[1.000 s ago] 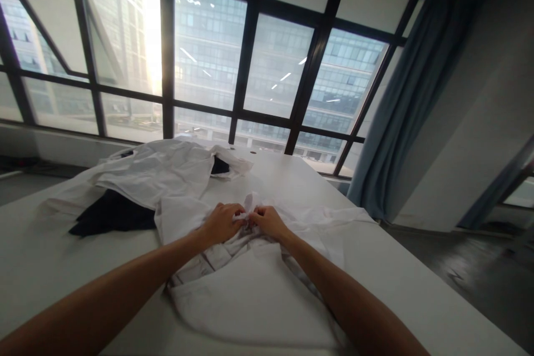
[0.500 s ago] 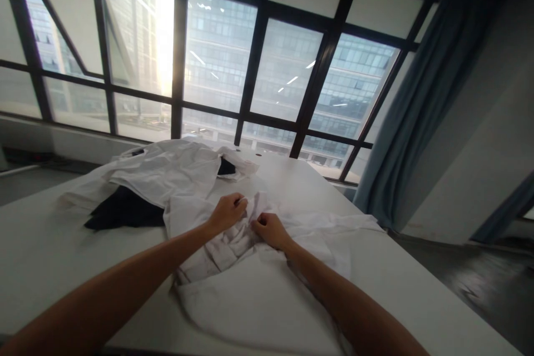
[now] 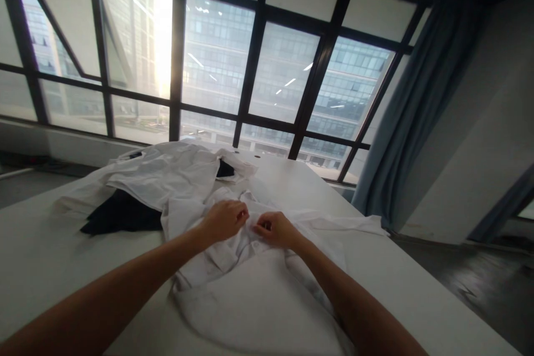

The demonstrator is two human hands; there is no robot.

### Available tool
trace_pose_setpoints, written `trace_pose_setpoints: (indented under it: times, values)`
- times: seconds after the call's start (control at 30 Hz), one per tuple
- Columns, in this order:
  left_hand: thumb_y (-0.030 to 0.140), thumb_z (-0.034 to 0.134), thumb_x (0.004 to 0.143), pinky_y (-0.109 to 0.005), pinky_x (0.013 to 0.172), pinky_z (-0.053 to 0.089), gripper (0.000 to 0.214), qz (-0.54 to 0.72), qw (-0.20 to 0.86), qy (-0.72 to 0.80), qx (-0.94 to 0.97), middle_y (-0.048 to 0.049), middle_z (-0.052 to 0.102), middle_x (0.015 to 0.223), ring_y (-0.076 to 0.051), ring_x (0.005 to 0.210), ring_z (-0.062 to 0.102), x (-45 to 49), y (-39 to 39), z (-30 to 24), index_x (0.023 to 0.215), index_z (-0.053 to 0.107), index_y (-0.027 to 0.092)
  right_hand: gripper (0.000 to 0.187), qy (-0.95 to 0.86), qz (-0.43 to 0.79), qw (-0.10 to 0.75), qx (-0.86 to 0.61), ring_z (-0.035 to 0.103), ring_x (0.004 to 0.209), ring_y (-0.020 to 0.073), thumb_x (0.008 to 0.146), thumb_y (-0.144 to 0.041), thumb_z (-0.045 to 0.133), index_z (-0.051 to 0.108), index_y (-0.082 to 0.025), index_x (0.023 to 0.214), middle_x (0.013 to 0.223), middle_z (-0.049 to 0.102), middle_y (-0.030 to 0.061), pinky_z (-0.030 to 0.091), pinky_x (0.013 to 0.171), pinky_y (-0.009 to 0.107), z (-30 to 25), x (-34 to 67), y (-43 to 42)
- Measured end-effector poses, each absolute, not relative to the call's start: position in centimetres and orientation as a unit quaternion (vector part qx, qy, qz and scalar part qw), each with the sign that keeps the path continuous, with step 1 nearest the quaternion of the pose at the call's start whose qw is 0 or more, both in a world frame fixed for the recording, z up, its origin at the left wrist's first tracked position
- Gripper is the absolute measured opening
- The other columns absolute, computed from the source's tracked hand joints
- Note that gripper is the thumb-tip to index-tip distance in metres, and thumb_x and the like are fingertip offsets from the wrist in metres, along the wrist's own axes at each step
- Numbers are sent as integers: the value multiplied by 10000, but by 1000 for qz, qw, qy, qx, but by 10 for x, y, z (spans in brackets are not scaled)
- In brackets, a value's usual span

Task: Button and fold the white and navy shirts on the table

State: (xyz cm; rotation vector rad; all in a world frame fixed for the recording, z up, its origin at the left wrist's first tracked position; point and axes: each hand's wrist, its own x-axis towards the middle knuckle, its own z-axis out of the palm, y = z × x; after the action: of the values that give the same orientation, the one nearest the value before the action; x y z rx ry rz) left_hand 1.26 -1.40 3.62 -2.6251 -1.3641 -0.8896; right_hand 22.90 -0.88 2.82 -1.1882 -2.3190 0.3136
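A white shirt [image 3: 254,295] lies spread on the white table [image 3: 37,267] straight in front of me. My left hand [image 3: 223,219] and my right hand [image 3: 277,229] sit close together at the shirt's far end, near the collar. Both hands are closed, with the fingers pinching folds of the white fabric between them. The cloth bunches up around the two hands.
A heap of white garments [image 3: 162,175] with a dark one [image 3: 120,212] under it lies at the far left of the table. Beyond stand large dark-framed windows [image 3: 250,67]. A blue curtain [image 3: 411,117] hangs at the right, over dark floor [image 3: 471,278].
My hands have stayed together on the shirt's collar area, shifting their pinch slightly. The raised fold between them now lies lower. The view has swung a little.
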Motion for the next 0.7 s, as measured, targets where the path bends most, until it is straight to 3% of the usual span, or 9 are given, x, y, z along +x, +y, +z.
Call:
trace_pose_setpoints:
  times: [0.1, 0.2, 0.37, 0.47, 0.7]
  values:
    - [389, 602, 813, -286, 685, 448, 201, -179, -53, -436, -880, -54, 696, 795, -212, 748, 643, 26, -21, 26, 791, 679, 204, 173, -862, 134, 171, -458, 550, 549, 124, 748, -353, 685, 708, -184, 718, 605, 661, -4, 350, 526, 218, 23, 227, -10]
    - [376, 635, 799, -312, 774, 452, 187, -172, -37, -452, -874, -72, 686, 909, -240, 887, 633, 21, -9, 14, 857, 696, 209, 97, -849, 117, 136, -497, 570, 584, 130, 732, -287, 704, 714, -191, 743, 637, 677, 0, 355, 556, 220, 21, 230, -5]
    - [346, 550, 872, -333, 846, 442, 212, -201, -2, -452, -869, -81, 663, 936, -232, 946, 602, 17, 5, 2, 876, 709, 206, 194, -825, 28, 162, -541, 599, 652, 161, 823, -361, 610, 724, -211, 780, 736, 709, 50, 347, 591, 249, 23, 218, -9]
    - [267, 541, 853, -312, 837, 447, 181, -206, -20, -438, -875, -68, 670, 920, -212, 923, 612, 24, 3, -1, 869, 708, 200, 240, -816, 38, 146, -558, 597, 638, 171, 784, -433, 639, 720, -209, 760, 731, 708, 61, 327, 565, 253, 19, 208, -12]
    - [277, 526, 838, -275, 735, 454, 189, -261, -84, -456, -847, -58, 704, 855, -198, 821, 637, 33, 1, -3, 817, 685, 179, 191, -806, 50, 199, -556, 569, 610, 152, 776, -272, 562, 711, -192, 687, 679, 693, 55, 311, 550, 243, 11, 204, -8]
